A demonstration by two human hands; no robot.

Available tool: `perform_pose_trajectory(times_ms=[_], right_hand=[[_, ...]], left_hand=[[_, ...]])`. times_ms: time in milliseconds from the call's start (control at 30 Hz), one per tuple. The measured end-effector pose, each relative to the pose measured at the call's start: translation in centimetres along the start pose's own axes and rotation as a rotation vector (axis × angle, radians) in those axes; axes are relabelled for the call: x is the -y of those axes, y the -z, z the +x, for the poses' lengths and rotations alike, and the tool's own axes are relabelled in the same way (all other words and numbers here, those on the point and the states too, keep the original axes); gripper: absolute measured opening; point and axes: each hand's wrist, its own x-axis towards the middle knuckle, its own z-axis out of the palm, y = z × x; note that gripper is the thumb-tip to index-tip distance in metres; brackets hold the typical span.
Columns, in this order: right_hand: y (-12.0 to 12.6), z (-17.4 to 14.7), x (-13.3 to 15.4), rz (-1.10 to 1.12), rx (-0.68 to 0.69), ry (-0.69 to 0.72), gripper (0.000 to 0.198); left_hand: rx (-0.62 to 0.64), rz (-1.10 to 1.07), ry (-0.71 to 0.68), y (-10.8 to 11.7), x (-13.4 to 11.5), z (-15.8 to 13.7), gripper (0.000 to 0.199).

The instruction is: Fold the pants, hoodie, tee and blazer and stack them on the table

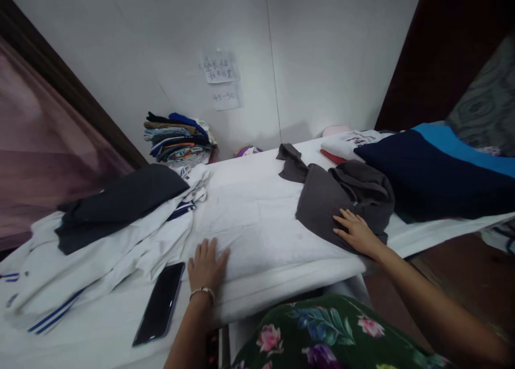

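Note:
My left hand (207, 264) lies flat on the white cloth (245, 219) that covers the table, fingers spread and nothing in it. A dark phone (161, 303) rests just left of that wrist. My right hand (356, 232) presses with outstretched fingers on a crumpled dark grey garment (325, 203). One narrow part of this garment, perhaps a sleeve, stretches toward the back of the table. Its far right side is bunched into folds, so its full shape cannot be made out.
At left, a folded black garment (124, 200) lies over white clothing with blue stripes (100, 256). Folded clothes (181, 138) are stacked by the wall. On the right are a navy and light-blue garment (438, 170) and a white printed one (350, 144). Handwritten papers (221, 79) hang above.

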Motion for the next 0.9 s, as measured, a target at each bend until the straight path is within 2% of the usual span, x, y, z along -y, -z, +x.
perform_pose_trajectory(times_ms=[167, 267, 400, 533, 667, 733, 833, 900], right_hand=[[2.4, 2.8, -1.5, 0.315, -0.227, -0.014, 0.048], [3.4, 6.2, -2.8, 0.39, -0.275, -0.159, 0.049], [3.8, 10.7, -4.2, 0.569, -0.168, -0.418, 0.052], [4.8, 12.8, -4.2, 0.73, -0.103, -0.484, 0.047], [5.5, 12.9, -2.9, 1.203, 0.251, -0.585, 0.034], [5.4, 12.8, -2.0, 1.325, 0.358, -0.634, 0.037], [5.3, 13.1, -0.8, 1.402, 0.324, -0.704, 0.034], [5.6, 13.4, 0.1, 1.432, 0.197, -0.688, 0.027]], left_hand=[[0.036, 0.026, 0.014, 0.4, -0.4, 0.3, 0.06], [0.033, 0.031, 0.023, 0.5, -0.4, 0.2, 0.06], [0.015, 0.034, 0.019, 0.4, -0.4, 0.1, 0.059], [0.032, 0.036, 0.036, 0.5, -0.5, 0.1, 0.059], [0.058, 0.048, 0.053, 0.9, -0.7, 0.0, 0.059], [0.064, 0.048, 0.057, 1.0, -0.8, 0.1, 0.059], [0.055, 0.047, 0.051, 0.9, -0.7, 0.1, 0.06], [0.043, 0.043, 0.047, 0.7, -0.7, 0.1, 0.059]])
